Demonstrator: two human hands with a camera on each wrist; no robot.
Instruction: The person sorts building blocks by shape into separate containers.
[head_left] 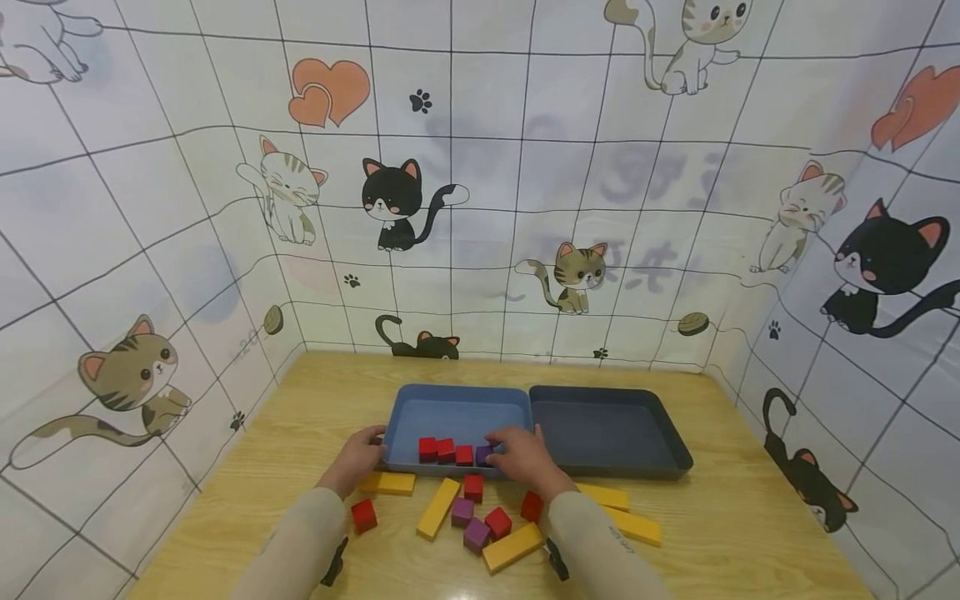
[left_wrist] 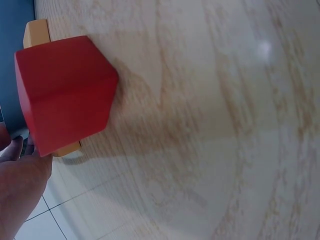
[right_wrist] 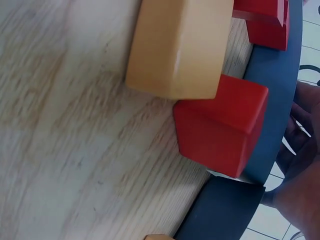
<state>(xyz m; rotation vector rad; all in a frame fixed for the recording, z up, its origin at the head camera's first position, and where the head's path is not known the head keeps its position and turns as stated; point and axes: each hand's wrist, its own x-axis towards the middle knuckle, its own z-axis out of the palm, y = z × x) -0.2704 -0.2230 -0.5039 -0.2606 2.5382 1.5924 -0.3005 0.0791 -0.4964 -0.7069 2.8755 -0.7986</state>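
My left hand holds the left side of the blue tray at its near corner. In the left wrist view its fingers curl at the tray's edge, partly behind a large-looking red cube. Inside the tray, my right hand pinches a purple cube. That cube stands at the right end of a row of red cubes along the near wall. The right wrist view shows the right hand beyond the tray wall, with the purple cube hidden.
A dark grey tray adjoins the blue one on the right. On the wooden table in front lie yellow blocks, loose red cubes and purple cubes. Cat-printed sheeting walls the table at the back and sides.
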